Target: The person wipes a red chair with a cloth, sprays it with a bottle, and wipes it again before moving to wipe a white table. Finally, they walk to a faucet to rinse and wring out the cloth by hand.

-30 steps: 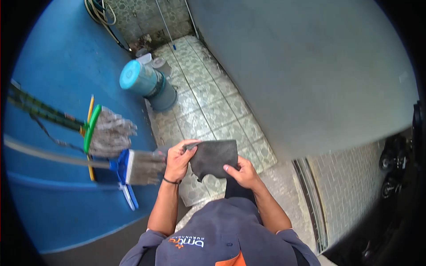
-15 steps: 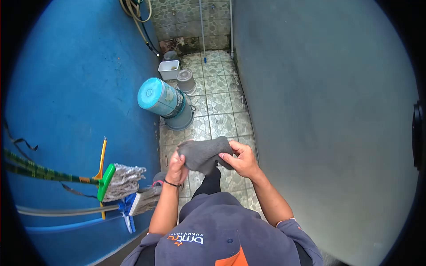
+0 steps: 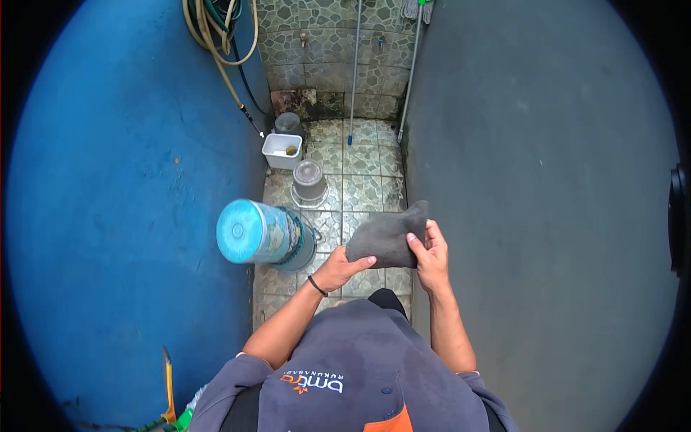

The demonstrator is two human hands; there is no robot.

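A dark grey folded cloth (image 3: 385,237) is stretched between my two hands in front of my chest. My left hand (image 3: 344,268) pinches its lower left corner, thumb lying on top. At the right edge, my right hand (image 3: 430,255) grips the cloth with the thumb pressed on its face and the fingers behind. Left of the cloth, an upturned light blue bucket (image 3: 252,232) rests on a greyish bucket.
Farther along the tiled floor (image 3: 360,191) are an upturned grey bucket (image 3: 309,180) and a white tub (image 3: 282,153). Coiled hoses (image 3: 216,32) hang on the blue wall (image 3: 129,180). Poles (image 3: 355,72) lean at the back, and a grey wall (image 3: 533,216) stands right.
Both hands and the cloth have shifted right. My view has moved forward and up, so the hoses show more, while the mops at lower left have mostly left the picture.
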